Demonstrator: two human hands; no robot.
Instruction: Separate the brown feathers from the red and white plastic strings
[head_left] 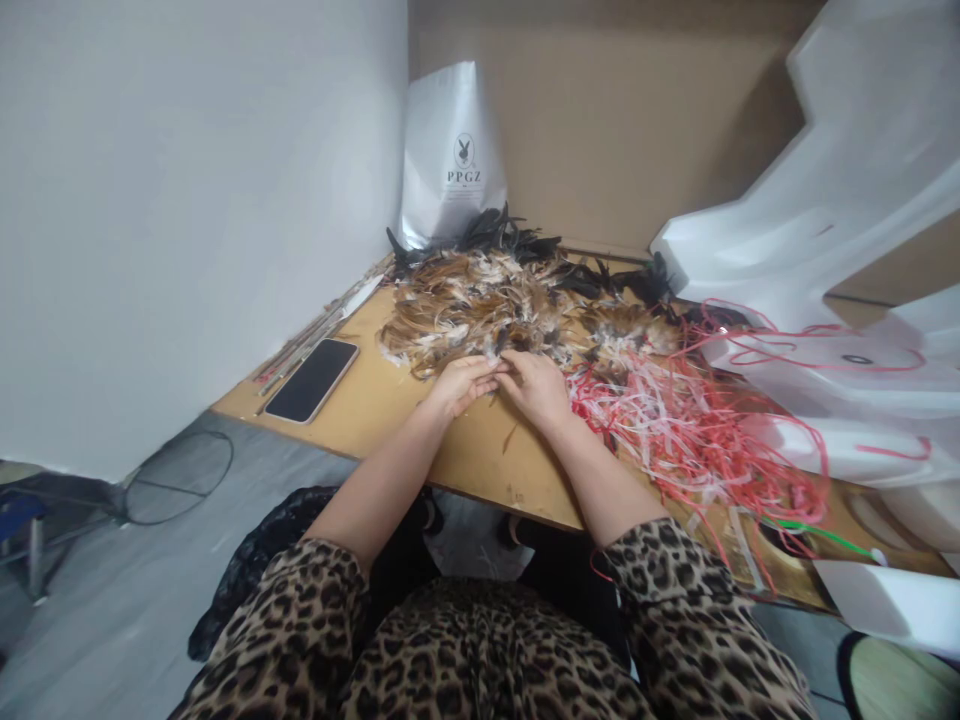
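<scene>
— Pinching what, left hand [459, 385] and right hand [537, 388]?
— Fingertips pressed together on a few brown feathers, at the near edge of the feather pile [487, 310] on the wooden table [480, 460].
— Around them?
— Red and white strips [675, 420] just right; black phone [312, 380] left; white bag [450, 150] behind.

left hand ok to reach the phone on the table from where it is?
Probably yes. The phone lies face up near the table's left edge, on the left hand's own side. Only bare tabletop shows between them; the feather pile sits further back and the right hand is on the other side.
</scene>
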